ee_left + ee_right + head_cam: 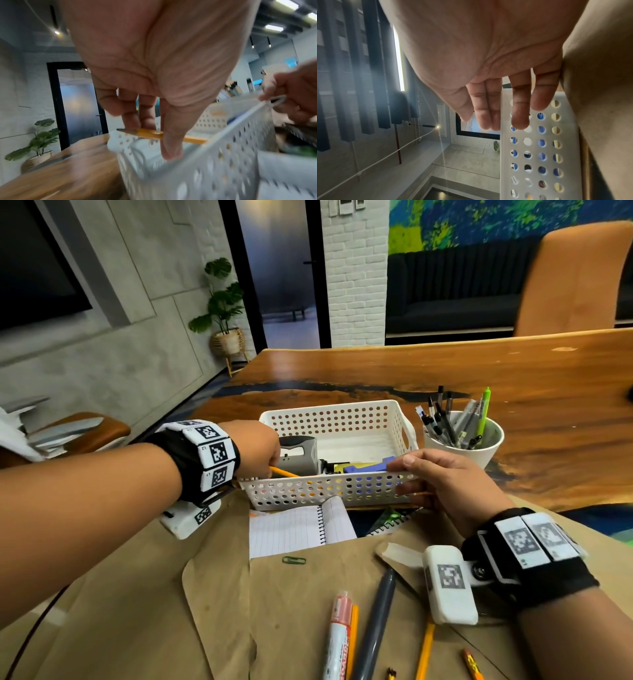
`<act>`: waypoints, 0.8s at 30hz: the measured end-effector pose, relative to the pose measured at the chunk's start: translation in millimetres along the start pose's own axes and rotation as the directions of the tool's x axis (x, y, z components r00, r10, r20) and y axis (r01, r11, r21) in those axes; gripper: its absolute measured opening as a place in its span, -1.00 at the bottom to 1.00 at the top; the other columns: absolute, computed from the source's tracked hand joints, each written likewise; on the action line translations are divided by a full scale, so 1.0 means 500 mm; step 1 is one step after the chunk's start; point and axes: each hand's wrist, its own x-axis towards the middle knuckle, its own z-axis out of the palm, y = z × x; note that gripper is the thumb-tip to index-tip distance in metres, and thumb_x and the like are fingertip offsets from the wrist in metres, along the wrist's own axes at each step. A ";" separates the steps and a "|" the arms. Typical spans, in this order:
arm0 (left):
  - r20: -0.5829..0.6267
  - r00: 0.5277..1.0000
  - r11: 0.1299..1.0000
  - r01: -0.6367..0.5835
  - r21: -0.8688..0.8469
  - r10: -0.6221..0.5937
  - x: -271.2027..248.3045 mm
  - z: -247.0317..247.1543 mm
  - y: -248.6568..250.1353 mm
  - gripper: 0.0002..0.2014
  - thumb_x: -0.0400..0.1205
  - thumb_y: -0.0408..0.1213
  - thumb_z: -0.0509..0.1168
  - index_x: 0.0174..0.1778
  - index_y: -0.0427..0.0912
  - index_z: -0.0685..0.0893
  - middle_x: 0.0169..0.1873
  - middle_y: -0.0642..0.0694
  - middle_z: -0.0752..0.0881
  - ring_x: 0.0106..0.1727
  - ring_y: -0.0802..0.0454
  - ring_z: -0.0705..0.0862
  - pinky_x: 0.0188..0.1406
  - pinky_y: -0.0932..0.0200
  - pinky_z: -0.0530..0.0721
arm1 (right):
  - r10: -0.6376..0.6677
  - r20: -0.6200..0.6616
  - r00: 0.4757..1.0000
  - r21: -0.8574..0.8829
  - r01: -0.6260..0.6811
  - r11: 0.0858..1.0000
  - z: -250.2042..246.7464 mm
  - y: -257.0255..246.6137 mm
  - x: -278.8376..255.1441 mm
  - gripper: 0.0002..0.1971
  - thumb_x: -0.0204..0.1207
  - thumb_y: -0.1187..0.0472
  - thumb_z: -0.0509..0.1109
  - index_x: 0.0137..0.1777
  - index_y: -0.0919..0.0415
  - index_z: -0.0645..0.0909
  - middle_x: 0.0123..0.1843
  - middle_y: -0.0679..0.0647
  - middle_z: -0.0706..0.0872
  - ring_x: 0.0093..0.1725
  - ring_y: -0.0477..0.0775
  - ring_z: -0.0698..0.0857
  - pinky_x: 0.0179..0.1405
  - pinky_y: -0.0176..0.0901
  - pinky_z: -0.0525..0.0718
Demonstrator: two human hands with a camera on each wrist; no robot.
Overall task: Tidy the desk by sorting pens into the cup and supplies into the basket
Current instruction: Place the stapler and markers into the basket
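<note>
While the left hand (255, 448) reaches over the left end of a white basket (329, 491), its thumb and fingertips pinch a yellow pencil (283, 472). From the left wrist view, the pencil (154, 134) lies crosswise under the fingers, just above the basket's near left corner, its sharpened tip pointing left. The right hand (445, 487) holds the basket's near right corner, thumb over the rim and fingers against the perforated wall; in the right wrist view these fingers (520, 108) look nearly straight against the holes. Inside the basket lie a grey stapler (298, 455), a blue item and some yellow paper. Just right of the basket, on the wooden desk (513, 371), stands a white cup (462, 448) full of pens. Near the person, on brown paper, lie an open notebook (291, 530), a green paperclip (294, 560), a red and white marker (337, 635), a grey pen (375, 621) and more yellow pencils (424, 650).
</note>
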 end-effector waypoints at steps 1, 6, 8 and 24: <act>-0.017 1.000 1.000 -0.003 -0.022 0.003 -0.003 -0.009 -0.008 -0.88 0.65 -0.07 0.41 -0.03 0.04 0.84 -0.21 0.03 0.77 -0.20 0.02 0.67 -0.36 0.17 0.57 | -0.003 0.001 1.000 -0.004 0.003 1.000 0.000 0.000 0.001 -0.79 0.67 0.11 0.36 0.00 0.15 0.82 0.06 0.05 0.86 -0.06 0.15 0.75 0.04 0.08 0.68; -0.107 0.992 0.951 -0.099 -0.294 0.070 -0.014 -0.056 -0.046 -0.84 0.70 -0.05 0.40 0.10 0.13 0.87 -0.22 0.17 0.83 -0.15 0.19 0.73 -0.18 0.25 0.60 | -0.013 -0.004 1.000 -0.015 0.013 1.000 0.000 0.005 0.004 -0.78 0.68 0.11 0.36 -0.02 0.14 0.82 0.06 0.05 0.86 -0.07 0.14 0.75 -0.05 0.01 0.66; -0.067 0.991 0.939 -0.134 -0.317 0.119 -0.010 -0.049 -0.037 -0.83 0.71 -0.04 0.38 0.14 0.15 0.86 -0.27 0.20 0.82 -0.21 0.22 0.72 -0.21 0.27 0.55 | -0.012 -0.006 1.000 -0.001 0.012 1.000 0.000 0.005 0.005 -0.79 0.67 0.11 0.37 -0.03 0.13 0.82 0.07 0.06 0.86 -0.06 0.16 0.75 0.02 0.07 0.67; -0.034 0.990 0.896 -0.141 -0.422 0.139 0.016 -0.004 0.030 -0.59 0.74 0.22 0.20 0.05 0.04 0.86 -0.08 0.08 0.84 -0.05 0.10 0.75 -0.02 0.14 0.72 | -0.012 -0.017 1.000 0.031 0.013 0.999 0.003 0.007 0.006 -0.80 0.67 0.13 0.36 0.01 0.18 0.79 0.08 0.06 0.86 -0.07 0.17 0.75 0.02 0.09 0.68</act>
